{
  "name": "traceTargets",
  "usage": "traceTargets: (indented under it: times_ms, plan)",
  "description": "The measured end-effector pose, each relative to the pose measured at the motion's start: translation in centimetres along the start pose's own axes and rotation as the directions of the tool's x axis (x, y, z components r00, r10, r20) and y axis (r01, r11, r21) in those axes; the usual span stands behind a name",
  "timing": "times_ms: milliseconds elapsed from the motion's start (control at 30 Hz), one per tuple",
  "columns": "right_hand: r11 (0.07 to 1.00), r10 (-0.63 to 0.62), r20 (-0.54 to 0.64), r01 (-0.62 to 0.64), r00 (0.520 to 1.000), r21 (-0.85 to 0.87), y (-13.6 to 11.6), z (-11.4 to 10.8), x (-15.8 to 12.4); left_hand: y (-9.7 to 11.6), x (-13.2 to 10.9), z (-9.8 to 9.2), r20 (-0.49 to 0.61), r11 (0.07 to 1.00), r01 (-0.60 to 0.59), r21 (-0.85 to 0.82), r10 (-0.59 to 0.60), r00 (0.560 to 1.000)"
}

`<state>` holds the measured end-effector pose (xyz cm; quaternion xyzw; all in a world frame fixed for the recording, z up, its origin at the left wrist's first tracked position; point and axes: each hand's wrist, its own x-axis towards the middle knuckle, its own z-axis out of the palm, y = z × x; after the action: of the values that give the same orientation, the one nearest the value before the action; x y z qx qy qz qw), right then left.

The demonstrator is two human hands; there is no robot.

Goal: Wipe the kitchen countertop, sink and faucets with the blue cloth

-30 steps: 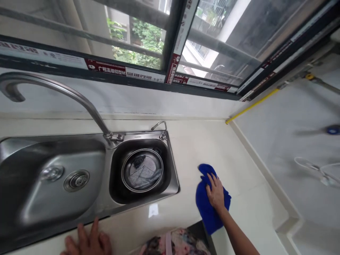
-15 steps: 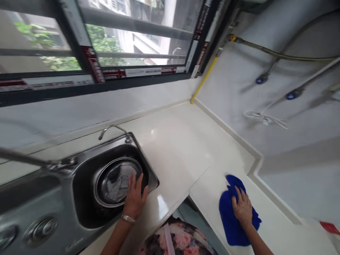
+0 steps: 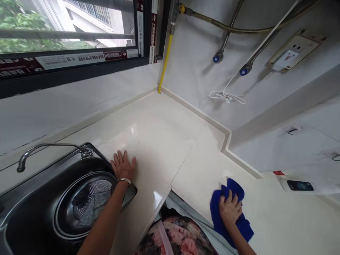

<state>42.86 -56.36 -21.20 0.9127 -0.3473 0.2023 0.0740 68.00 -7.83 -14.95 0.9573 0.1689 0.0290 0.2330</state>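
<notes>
My left hand [image 3: 123,165], a bracelet on its wrist, has its fingers spread over the right edge of the sink [image 3: 98,156] and the pale countertop [image 3: 156,134]. Nothing is in it. On the counter at the lower right lies a crumpled blue cloth [image 3: 218,209]. My right hand [image 3: 230,209] presses on top of this cloth, fingers partly spread and bent into the fabric. Inside the sink basin sits a round metal bowl [image 3: 57,212] with a perforated piece [image 3: 99,189] in it; my left forearm passes over its right side.
A curved faucet [image 3: 50,144] stands behind the sink. A yellow pipe [image 3: 165,65] rises in the corner. Hoses, a tied white cord [image 3: 228,97] and a socket [image 3: 294,51] are on the wall. A dark-screened device [image 3: 300,186] lies at the right.
The view has swung to the right. My left hand has moved from over the bowl to the sink's right edge and counter. My right hand remains on the blue cloth, whose folds have shifted.
</notes>
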Motion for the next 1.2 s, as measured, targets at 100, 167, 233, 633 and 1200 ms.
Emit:
traceTargets:
  times_ms: [100, 167, 233, 633, 1200]
  plan:
    - [0.991, -0.135, 0.035, 0.135, 0.99, 0.018, -4.7, -0.5, 0.2, 0.7, 0.1, 0.2, -0.007, 0.997, 0.067, -0.023, -0.067, 0.998]
    - [0.97, -0.24, 0.069, 0.236, 0.968, 0.06, -7.7, -0.8, 0.8, 1.0, 0.0, 0.2, 0.001, 0.993, 0.107, -0.042, -0.107, 0.994]
    - [0.94, -0.334, 0.093, 0.324, 0.938, 0.105, -10.5, -1.0, 1.6, 1.3, -0.2, 0.3, -0.019, 0.991, 0.13, -0.034, -0.131, 0.991]
    - [0.777, -0.611, 0.145, 0.555, 0.778, 0.296, -16.9, -0.2, 7.0, 1.0, -0.3, 1.4, -0.193, 0.999, 0.039, 0.02, -0.034, 0.981]
    - [0.937, -0.267, 0.001, 0.259, 0.964, 0.235, -14.0, 8.9, 21.8, 2.3, 0.9, 0.0, -0.114, 0.987, 0.091, 0.129, -0.077, 0.991]
